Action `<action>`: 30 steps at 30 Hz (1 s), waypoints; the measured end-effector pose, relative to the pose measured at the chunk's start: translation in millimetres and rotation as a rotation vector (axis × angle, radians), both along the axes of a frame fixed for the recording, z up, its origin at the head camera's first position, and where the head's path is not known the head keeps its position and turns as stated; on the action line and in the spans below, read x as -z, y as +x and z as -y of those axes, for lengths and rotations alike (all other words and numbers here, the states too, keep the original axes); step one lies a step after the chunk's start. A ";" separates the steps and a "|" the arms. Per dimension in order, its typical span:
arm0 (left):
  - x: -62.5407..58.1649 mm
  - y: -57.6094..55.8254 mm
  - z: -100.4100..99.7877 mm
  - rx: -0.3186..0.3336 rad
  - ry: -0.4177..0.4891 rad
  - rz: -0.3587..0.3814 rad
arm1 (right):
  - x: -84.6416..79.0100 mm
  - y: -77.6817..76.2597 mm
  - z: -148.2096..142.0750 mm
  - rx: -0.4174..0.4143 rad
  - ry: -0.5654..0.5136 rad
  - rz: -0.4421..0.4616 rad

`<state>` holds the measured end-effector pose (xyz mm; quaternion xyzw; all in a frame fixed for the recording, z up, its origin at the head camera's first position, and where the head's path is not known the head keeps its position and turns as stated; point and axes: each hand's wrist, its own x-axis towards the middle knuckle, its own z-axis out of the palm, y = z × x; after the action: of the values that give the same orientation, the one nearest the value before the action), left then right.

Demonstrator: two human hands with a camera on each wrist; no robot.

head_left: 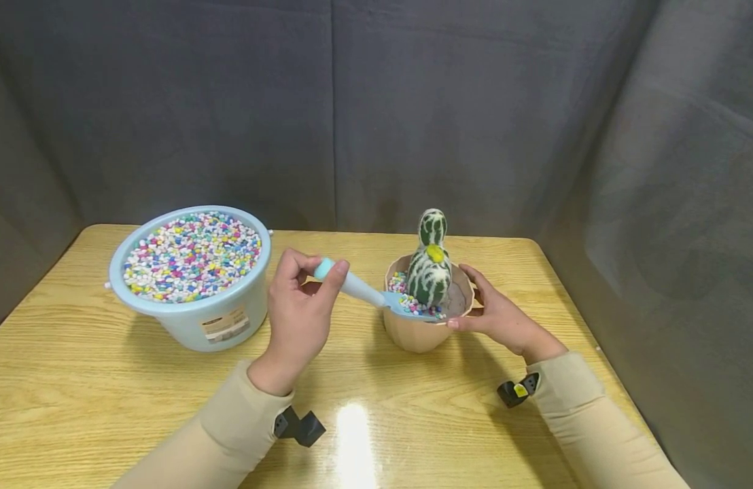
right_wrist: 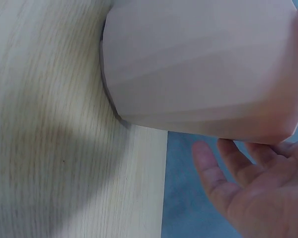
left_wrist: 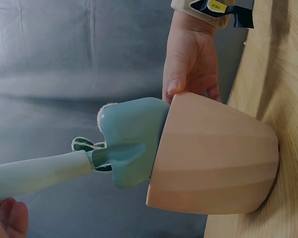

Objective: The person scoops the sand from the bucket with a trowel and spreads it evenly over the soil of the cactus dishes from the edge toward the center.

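My left hand [head_left: 298,329] pinches the handle of a light-blue garden trowel [head_left: 362,289] between thumb and fingers. The trowel's blade slants down over the near rim of a peach faceted flowerpot [head_left: 416,335], with colourful pebbles on and beside it. Inside the pot stands a plush-looking green-and-white cactus [head_left: 429,278] with a yellow spot. Pebbles lie on the pot's left side, while grey filling shows on the right. My right hand [head_left: 505,320] holds the pot's right side, thumb at the near rim; in the right wrist view its fingers [right_wrist: 238,166] lie along the wall.
A light-blue bucket [head_left: 189,322] filled with multicoloured pebbles stands on the left of the wooden table [head_left: 413,414]. Grey fabric [head_left: 376,115] hangs behind the table and along its right side.
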<state>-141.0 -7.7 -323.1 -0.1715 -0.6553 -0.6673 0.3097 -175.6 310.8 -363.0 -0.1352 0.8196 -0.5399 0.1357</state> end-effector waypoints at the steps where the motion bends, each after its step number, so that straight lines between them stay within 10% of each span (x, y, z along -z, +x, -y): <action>1: -0.3 0.8 -0.4 -0.006 -0.009 -0.008 | 0.0 0.4 0.3 0.002 0.002 0.000; 30: -4.2 7.6 -6.2 0.023 -0.004 -0.048 | -4.3 -5.1 -10.7 -0.085 0.035 0.014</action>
<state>-133.5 -1.5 -318.9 -0.1956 -0.6470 -0.6652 0.3171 -180.7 321.5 -358.7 -0.1639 0.8216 -0.5200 0.1667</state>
